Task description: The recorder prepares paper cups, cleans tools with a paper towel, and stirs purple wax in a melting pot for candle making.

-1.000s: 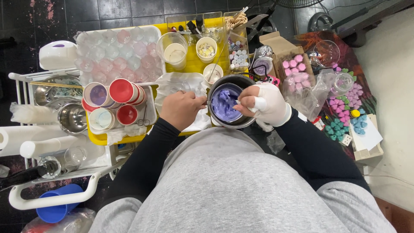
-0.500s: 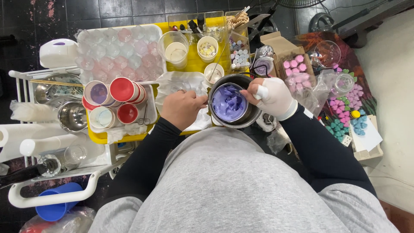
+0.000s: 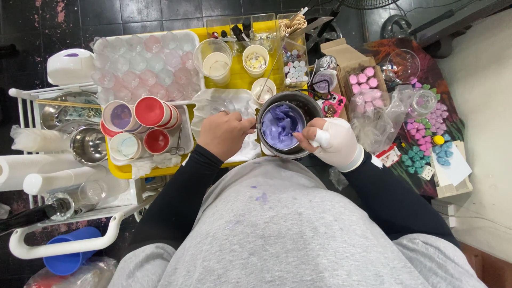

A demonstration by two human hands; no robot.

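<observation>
A dark metal bowl (image 3: 285,127) of lilac paste is being held at the lap's edge, just in front of the grey-clad torso. Its left rim is being gripped by the bare left hand (image 3: 225,133), fingers curled shut. A small white tool is being pinched in the white-gloved right hand (image 3: 333,143) at the right rim. Beyond, red cups (image 3: 152,113) and a yellow tray (image 3: 234,77) are being left untouched.

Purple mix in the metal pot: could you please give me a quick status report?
Left hand grips the metal pot at its rim. Gloved right hand holds a stirrer in the purple mix. Small paper cup close behind; nothing blocking.
</observation>
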